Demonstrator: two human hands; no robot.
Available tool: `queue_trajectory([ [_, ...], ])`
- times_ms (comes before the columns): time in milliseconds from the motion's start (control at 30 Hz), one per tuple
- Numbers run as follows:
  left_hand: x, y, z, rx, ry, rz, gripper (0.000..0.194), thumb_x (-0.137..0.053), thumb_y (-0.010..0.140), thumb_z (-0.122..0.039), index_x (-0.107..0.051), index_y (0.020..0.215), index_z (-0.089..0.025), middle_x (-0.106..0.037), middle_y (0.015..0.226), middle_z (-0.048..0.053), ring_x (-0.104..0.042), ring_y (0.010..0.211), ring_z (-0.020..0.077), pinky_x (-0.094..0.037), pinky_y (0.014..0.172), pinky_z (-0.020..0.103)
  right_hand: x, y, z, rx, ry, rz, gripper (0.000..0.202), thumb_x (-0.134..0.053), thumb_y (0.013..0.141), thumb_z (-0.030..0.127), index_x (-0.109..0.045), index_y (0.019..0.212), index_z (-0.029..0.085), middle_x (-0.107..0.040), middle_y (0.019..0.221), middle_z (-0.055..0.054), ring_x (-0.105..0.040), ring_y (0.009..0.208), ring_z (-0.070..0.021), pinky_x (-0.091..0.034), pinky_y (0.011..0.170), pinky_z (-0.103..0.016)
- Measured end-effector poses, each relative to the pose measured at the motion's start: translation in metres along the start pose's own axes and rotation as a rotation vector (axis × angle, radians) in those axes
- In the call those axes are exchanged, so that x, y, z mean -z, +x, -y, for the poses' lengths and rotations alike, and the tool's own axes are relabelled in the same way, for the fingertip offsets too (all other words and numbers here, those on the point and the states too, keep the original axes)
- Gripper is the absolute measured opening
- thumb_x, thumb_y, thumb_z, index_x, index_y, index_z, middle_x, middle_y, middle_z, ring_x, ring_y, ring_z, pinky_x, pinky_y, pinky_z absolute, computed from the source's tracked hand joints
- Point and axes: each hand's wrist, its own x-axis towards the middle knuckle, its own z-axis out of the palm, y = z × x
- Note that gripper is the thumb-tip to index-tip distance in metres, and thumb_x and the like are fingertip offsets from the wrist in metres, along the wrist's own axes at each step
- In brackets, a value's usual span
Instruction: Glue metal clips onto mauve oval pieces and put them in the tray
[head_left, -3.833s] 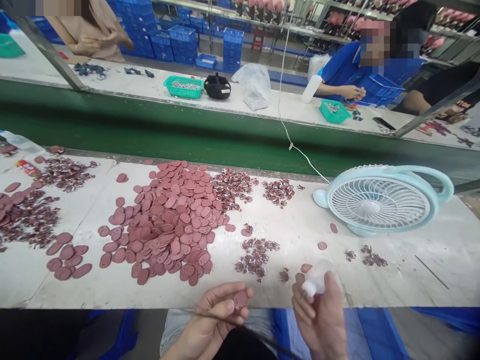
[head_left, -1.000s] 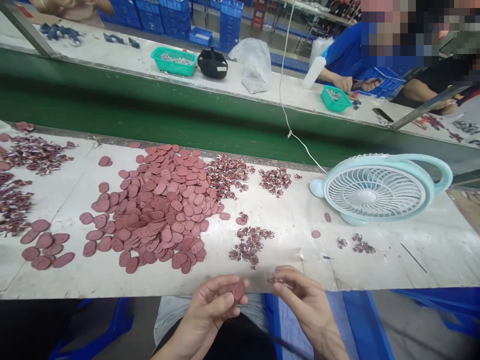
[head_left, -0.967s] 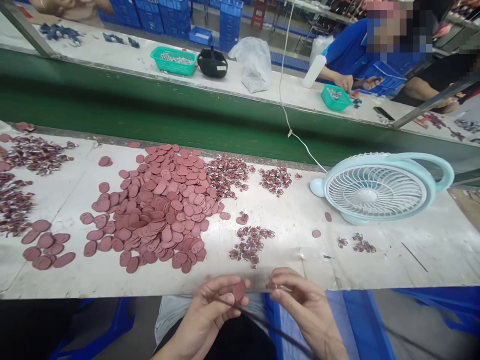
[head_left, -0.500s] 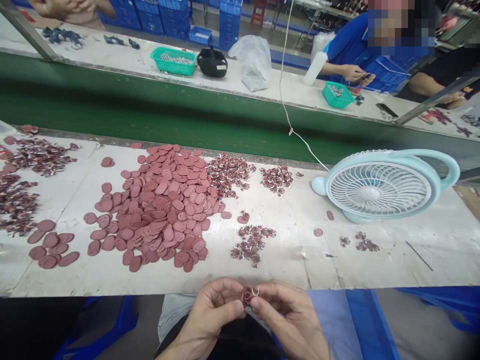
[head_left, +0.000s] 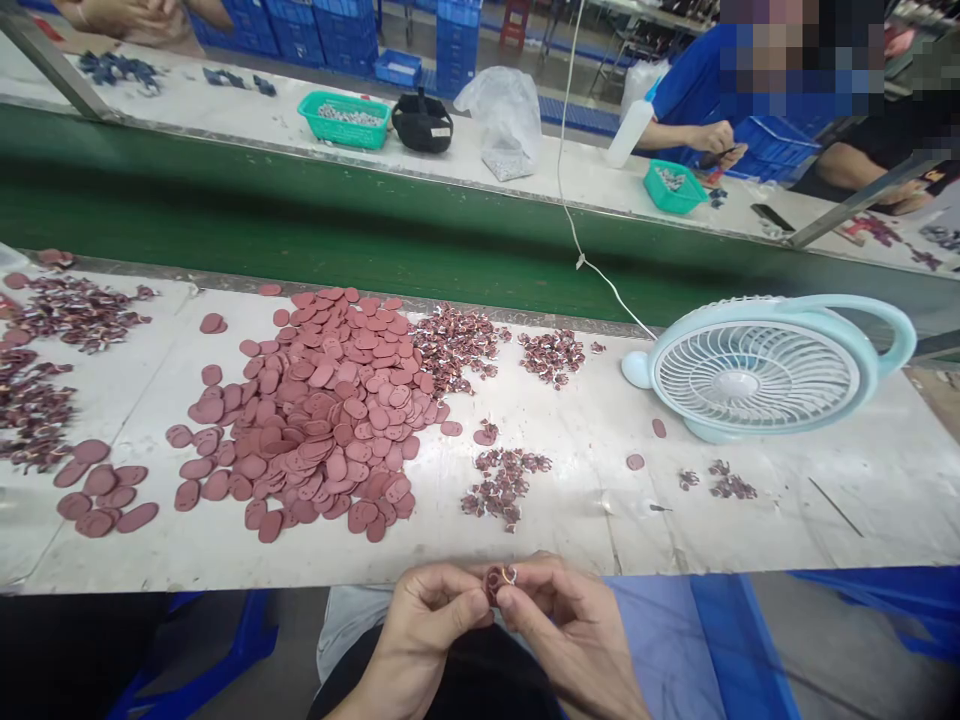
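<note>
Below the near edge of the white table (head_left: 675, 540), over my lap, I have both hands together. My left hand (head_left: 427, 625) and right hand (head_left: 559, 625) meet at their fingertips, pinched from either side on one small red oval piece (head_left: 495, 582) with a bit of pale metal ring showing at its top. Thumbs and forefingers are closed on it; the other fingers curl loosely under.

On the table just beyond my hands lies a small cluster of dark red trinkets (head_left: 506, 485). Left of that spreads a big heap of red oval pieces (head_left: 322, 410), with a smaller loose group (head_left: 105, 500) near the left edge. Two more piles of trinkets (head_left: 457, 350) sit behind the heap. A pale blue fan (head_left: 757, 370) lies tilted at the right, its white cord (head_left: 570, 200) running up across the green conveyor belt (head_left: 300, 230).

Across the belt, a person in blue works beside a green basket (head_left: 671, 190), and another green basket (head_left: 345, 118) stands near a black pouch (head_left: 424, 122).
</note>
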Motion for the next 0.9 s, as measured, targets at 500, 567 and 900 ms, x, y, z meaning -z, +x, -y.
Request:
queue_trajectory([
  [500, 0.038, 0.007, -0.008, -0.246, 0.489, -0.029, 0.036, -0.098, 0.076, -0.055, -0.092, 0.100, -0.029, -0.076, 0.143, 0.008, -0.080, 0.120, 0.0206, -0.065, 0.093, 0.020, 0.021, 0.002, -0.026, -0.069, 0.362, -0.166, 0.016, -0.097, 0.082, 0.040, -0.091, 0.095, 0.033, -0.079, 0.082, -0.009, -0.074, 0.061, -0.0207, -0.060, 0.055, -0.024],
  [567, 0.060, 0.013, -0.031, -0.439, 1.049, -0.159, 0.036, -0.085, 0.090, -0.059, -0.093, 0.106, -0.028, -0.079, 0.137, 0.006, -0.079, 0.114, 0.0151, -0.063, 0.101, 0.018, 0.043, -0.006, -0.034, -0.098, 0.366, -0.335, 0.023, -0.102, 0.072, 0.041, -0.092, 0.090, 0.030, -0.078, 0.081, -0.013, -0.072, 0.059, -0.0223, -0.058, 0.051, -0.027],
  [900, 0.099, 0.056, -0.094, -0.537, 1.873, -0.330, 0.038, -0.052, 0.111, -0.048, -0.078, 0.131, -0.028, -0.071, 0.144, -0.003, -0.065, 0.137, 0.0218, -0.052, 0.116, 0.043, 0.153, -0.066, -0.137, -0.251, 0.061, -0.849, 0.056, -0.101, 0.062, 0.064, -0.086, 0.095, 0.021, -0.080, 0.100, -0.010, -0.076, 0.083, -0.0240, -0.068, 0.081, -0.036],
])
